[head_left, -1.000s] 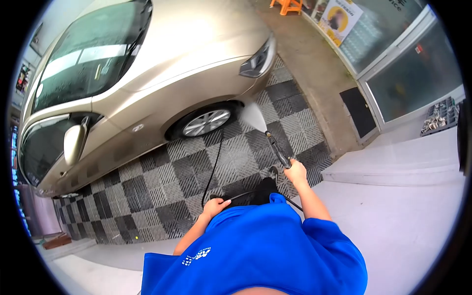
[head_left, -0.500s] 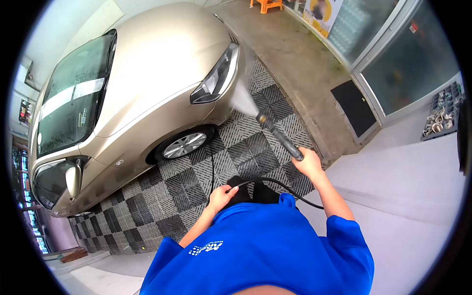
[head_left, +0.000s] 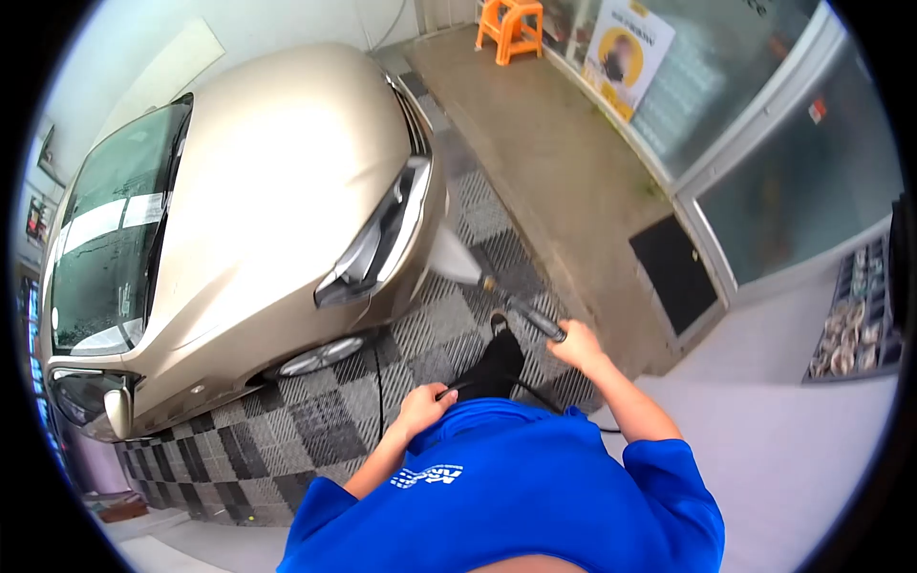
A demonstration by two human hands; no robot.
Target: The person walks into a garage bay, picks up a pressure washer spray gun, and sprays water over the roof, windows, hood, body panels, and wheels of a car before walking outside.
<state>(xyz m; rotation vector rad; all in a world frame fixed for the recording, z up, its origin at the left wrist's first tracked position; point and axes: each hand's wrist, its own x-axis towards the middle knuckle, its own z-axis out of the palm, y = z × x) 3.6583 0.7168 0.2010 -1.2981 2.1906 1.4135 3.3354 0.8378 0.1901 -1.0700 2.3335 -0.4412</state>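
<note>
My right hand (head_left: pixel 576 348) is closed around the rear of a pressure washer spray gun (head_left: pixel 528 313). White spray (head_left: pixel 453 258) fans from its nozzle onto the front bumper of a beige car (head_left: pixel 277 162), below the headlight (head_left: pixel 374 239). Close to my waist, my left hand (head_left: pixel 425 409) is closed on the black hose (head_left: pixel 380 392). Part of the hose loops past my legs toward the right, and another stretch runs along the floor near the front wheel (head_left: pixel 322 356).
Grey and black checkered floor tiles (head_left: pixel 315 420) lie under the car. An orange stool (head_left: pixel 509 31) stands at the back. To the right are a black mat (head_left: pixel 673 277), a glass door (head_left: pixel 802 162) and a wall tray of fittings (head_left: pixel 853 315).
My view has shifted toward the car's front, and one foot now shows ahead of me. The spray has moved along the bumper. Both hands keep their holds.
</note>
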